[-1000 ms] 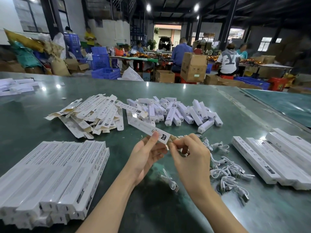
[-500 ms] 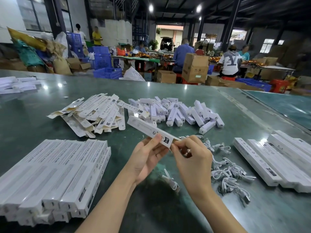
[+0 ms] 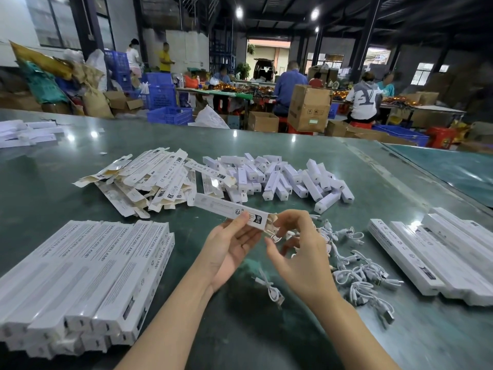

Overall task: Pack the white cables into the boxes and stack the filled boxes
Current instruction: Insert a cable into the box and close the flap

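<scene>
White cardboard, a long slim box [image 3: 229, 211], is pinched near its open end by the left hand [image 3: 230, 247], above the green table [image 3: 360, 177]. Fingers of the right hand [image 3: 298, 252] curl round a coiled white cable [image 3: 274, 236] at the box mouth (mostly hidden). Filled boxes [image 3: 80, 276] are cut off at left.

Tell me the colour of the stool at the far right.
Red stool, clearest in the head view.

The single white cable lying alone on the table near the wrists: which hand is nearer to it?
Right. The right hand is just above the lone cable; the left hand is farther to its left, holding the box.
</scene>
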A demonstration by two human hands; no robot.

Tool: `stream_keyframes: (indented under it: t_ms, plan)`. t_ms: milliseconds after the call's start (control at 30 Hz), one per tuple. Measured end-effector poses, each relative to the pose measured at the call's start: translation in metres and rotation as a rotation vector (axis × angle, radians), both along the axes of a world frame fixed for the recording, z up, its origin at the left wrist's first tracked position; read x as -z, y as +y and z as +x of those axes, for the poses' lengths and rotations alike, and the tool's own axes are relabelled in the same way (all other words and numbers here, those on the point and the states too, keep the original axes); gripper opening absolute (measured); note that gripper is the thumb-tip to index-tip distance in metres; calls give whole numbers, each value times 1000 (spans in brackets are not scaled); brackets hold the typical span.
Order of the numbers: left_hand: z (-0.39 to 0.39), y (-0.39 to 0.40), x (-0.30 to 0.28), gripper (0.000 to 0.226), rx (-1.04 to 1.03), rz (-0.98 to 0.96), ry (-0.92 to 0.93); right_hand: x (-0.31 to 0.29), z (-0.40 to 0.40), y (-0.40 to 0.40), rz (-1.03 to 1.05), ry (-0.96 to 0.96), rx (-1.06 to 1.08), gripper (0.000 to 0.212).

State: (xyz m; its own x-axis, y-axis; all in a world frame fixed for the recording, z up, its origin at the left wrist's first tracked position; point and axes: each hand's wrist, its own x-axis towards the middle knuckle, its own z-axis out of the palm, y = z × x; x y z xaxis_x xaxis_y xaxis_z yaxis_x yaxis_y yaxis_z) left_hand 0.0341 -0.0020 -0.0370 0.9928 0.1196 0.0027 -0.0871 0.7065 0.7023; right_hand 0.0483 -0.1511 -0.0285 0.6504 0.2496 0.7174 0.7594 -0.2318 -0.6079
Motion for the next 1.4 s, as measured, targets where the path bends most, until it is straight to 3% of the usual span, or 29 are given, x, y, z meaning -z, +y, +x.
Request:
stream_keyframes:
  t_ms: [167, 300, 467, 767, 1000, 1233, 1400]
  plan:
    - [0, -1, 0, 34, 14, 7, 14, 2, 5, -2, 78, -3, 66, 27]
    - [-1, -2, -1, 34, 33, -1, 11, -1, 3, -2, 132, 39, 43, 44]
    - [-2, -3, -3, 36, 36, -2, 8, 2, 5, -2, 91, -49, 79, 17]
    - [-6, -5, -4, 35, 25, -25, -12, -2, 4, -4, 141, 58, 93, 16]
    - [-7, -3, -3, 38, 5, -12, -47, 0, 8, -2, 194, 308, 37, 11]
    - [-6, -8, -1, 43, -19, 51, -49, 0, 1, 2, 81, 172, 45, 15]
    - [-5, -4, -3, 41, -38, 39, -50, -2, -2, 6, 188, 361, -87, 20]
